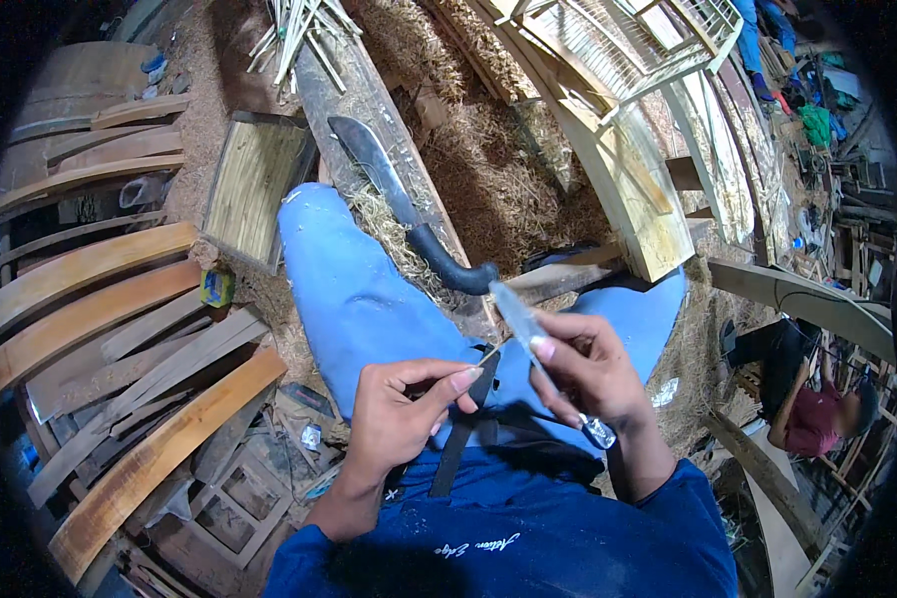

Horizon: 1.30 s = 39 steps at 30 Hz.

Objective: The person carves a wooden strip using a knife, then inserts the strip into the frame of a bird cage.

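Observation:
My left hand (397,407) is closed in a pinch on a thin wooden sliver (490,353), whose tip sticks out past the thumb. In my right hand (596,371) is a knife (514,311) with a pale blade, pointing up and to the left; the shiny end of its handle shows below the fingers. The blade passes close to the sliver's tip; whether they touch I cannot tell. Beyond both hands a machete (379,169) with a black handle lies on a long plank (334,85), beside fine pale shavings (394,239).
Thin pale sticks (304,30) lie at the plank's far end. A slatted wooden cage (628,45) stands on boards at far right. Curved wooden pieces (140,444) are stacked at left. Shavings (478,169) cover the ground, and another person (812,419) sits at right.

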Available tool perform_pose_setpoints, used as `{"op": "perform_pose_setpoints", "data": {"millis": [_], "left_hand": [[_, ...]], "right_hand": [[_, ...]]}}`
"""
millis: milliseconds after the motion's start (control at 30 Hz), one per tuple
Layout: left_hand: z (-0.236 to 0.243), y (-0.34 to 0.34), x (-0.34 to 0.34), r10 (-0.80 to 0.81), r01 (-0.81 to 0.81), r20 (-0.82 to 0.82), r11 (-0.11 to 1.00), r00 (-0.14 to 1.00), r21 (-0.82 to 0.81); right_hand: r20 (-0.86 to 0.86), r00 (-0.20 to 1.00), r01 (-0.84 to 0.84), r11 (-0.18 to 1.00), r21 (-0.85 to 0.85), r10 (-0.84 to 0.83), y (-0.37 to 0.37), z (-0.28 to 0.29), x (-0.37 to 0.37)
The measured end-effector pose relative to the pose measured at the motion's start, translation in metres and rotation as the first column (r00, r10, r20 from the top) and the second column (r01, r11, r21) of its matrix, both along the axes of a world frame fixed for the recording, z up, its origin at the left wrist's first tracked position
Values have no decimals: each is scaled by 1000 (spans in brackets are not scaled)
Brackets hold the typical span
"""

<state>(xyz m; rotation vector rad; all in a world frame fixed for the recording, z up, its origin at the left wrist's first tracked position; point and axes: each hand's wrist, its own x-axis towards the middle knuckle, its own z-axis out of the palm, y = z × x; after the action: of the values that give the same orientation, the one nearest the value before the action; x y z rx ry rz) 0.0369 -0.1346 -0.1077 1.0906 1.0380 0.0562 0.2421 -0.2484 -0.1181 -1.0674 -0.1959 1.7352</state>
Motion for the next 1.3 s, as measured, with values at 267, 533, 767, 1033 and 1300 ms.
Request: {"op": "perform_pose_setpoints", "data": {"millis": [267,533,767,1033,1300], "left_hand": [[-3,-1,-2,19,-19,-14,1000,1000,3],[-5,0,1,-6,5,-11,998,1000,-60],[-9,-3,16,-64,65,-8,996,998,67],[-5,-4,20,-91,92,-16,977,996,195],[-3,-4,15,-103,101,6,985,995,143]], "right_hand": [[83,987,141,989,-47,-136,2,-7,10],[34,999,9,1000,-18,-8,0,0,-10],[-16,998,-58,998,-22,58,3,0,-28],[-55,997,-46,999,-26,45,5,3,-28],[-61,996,-63,998,-27,61,5,3,-22]]}}
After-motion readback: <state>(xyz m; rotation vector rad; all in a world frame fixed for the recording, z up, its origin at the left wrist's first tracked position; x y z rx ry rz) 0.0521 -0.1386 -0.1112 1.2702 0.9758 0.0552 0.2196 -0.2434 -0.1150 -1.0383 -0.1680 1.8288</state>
